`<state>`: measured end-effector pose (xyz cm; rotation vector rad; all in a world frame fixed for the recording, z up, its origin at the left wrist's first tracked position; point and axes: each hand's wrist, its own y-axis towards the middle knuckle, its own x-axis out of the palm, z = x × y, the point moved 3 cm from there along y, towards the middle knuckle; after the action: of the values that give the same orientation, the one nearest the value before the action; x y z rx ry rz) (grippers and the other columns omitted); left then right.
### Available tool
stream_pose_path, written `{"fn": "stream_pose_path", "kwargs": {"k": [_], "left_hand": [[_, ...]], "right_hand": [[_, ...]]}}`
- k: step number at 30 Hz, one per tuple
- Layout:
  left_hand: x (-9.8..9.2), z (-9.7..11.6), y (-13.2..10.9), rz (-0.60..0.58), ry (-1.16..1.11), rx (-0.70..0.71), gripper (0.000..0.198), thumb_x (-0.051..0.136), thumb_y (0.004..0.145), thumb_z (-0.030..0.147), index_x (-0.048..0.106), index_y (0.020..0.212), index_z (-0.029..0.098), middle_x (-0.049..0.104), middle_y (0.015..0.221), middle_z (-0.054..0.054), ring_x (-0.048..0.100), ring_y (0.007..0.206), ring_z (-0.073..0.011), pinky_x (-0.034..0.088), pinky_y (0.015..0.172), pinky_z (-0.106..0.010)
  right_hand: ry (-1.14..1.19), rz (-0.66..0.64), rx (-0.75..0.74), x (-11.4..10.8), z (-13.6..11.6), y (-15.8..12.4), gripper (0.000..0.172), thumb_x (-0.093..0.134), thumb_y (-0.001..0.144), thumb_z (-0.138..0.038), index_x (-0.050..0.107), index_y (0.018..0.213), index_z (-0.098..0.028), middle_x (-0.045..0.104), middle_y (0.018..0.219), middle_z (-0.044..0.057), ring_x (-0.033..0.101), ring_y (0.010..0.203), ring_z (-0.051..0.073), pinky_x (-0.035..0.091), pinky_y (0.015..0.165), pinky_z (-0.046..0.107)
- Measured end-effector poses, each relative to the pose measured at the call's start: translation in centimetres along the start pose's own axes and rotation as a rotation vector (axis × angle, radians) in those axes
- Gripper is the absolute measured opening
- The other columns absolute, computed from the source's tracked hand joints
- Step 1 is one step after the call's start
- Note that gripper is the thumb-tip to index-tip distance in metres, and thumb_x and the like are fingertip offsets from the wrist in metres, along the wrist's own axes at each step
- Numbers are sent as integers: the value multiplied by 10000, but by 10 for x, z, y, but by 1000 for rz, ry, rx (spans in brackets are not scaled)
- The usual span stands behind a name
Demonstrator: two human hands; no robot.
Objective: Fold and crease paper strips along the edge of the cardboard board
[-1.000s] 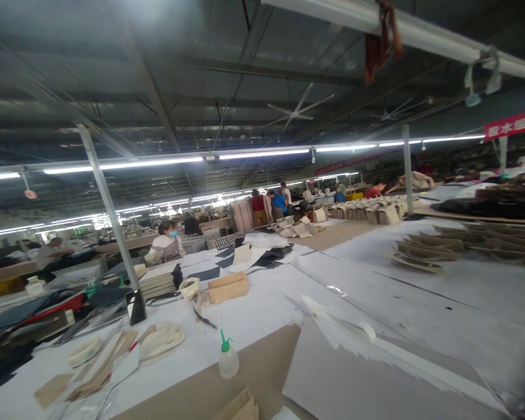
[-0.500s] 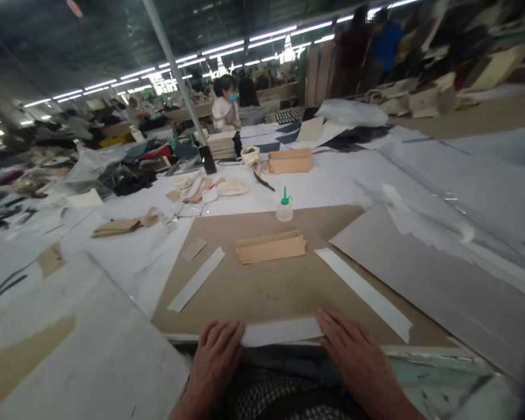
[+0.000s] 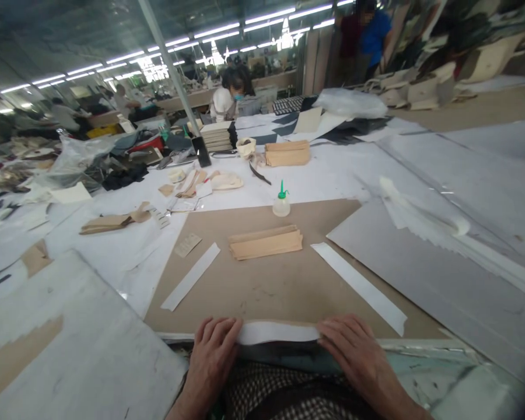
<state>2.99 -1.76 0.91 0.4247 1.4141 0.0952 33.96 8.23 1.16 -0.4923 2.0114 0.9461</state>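
Observation:
A white strip (image 3: 277,332) with a thin tan edge along its far side lies across the near edge of the brown board (image 3: 271,291). My left hand (image 3: 214,353) is closed on its left end, fingers bent together over it. At the right end, my right hand (image 3: 354,353) grips the strip, its fingers pressed close and the thumb hidden. The strip's near side bows slightly. Two more white strips lie slanted on the board, the left strip (image 3: 191,277) and the longer right strip (image 3: 359,286). Beyond my hands is a stack of tan strips (image 3: 266,242).
A green-tipped squeeze bottle (image 3: 282,204) stands at the board's far side. A grey sheet (image 3: 420,274) overlaps the right side, and a pale slab (image 3: 91,338) sits at left. Further back are tan pieces (image 3: 287,153), a metal pole (image 3: 170,70) and a seated person (image 3: 227,102).
The strip's near edge now curves more between my hands, which have barely moved. My view has shifted slightly. The person in the background has bent lower.

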Motion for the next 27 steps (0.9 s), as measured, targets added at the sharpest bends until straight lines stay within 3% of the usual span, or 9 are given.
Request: {"fn": "stream_pose_path", "kwargs": {"k": [6,11,13,16,19,22,25,27], "left_hand": [[-4,-4,11,-54,2,105,261,570,917,211,644,1157,281,684,1157,-37,597,1085,-219,391,1032,-420],[4,-3,13,-57,-103,28,157,561,930,287,676,1035,275,690,1146,-51,614,1060,-235,436,975,-425],[5,-2,14,-46,-155,-3,162,532,941,276,690,976,274,707,1106,-48,628,1027,-228,423,1001,-438],[2,-2,17,-78,-326,-66,204,509,961,297,711,984,283,733,1042,-32,655,979,-210,428,1013,-417],[-8,1,23,-102,-549,-356,248,553,936,444,724,991,273,748,987,-20,671,975,-226,484,939,-363],[-15,14,30,-74,-770,-702,377,608,862,586,727,938,237,747,898,-4,679,912,-229,512,833,-302],[-13,33,38,-62,-1057,-832,471,676,781,651,722,897,197,733,803,-4,675,784,-198,518,720,-259],[-8,40,41,-22,-1252,-940,516,745,711,658,709,897,177,736,797,-18,688,742,-193,537,690,-263]], "right_hand": [[207,70,184,-13,10,19,183,463,1035,-275,630,972,-237,660,922,44,609,915,199,488,861,355],[343,144,316,-36,17,44,253,389,1035,-333,602,945,-230,661,1021,68,617,1009,201,508,916,339],[394,62,355,-45,15,45,276,368,1041,-356,608,993,-229,669,1029,57,628,998,196,511,922,338],[458,-173,360,-48,7,31,278,422,1033,-397,620,1133,-230,666,1135,62,621,1073,204,497,971,346],[481,-310,333,-41,-3,10,512,606,938,-508,555,1357,-219,556,1398,123,501,1305,277,392,1117,437],[604,-318,440,-27,-10,1,803,724,820,-589,453,1478,-218,462,1501,159,419,1387,325,319,1160,501],[1045,-234,524,-14,-15,6,910,739,769,-666,420,1500,-229,493,1478,171,456,1368,319,344,1138,497],[1392,-162,544,-6,-18,11,856,621,821,-746,451,1480,-226,526,1446,185,485,1349,315,363,1115,507]]}}
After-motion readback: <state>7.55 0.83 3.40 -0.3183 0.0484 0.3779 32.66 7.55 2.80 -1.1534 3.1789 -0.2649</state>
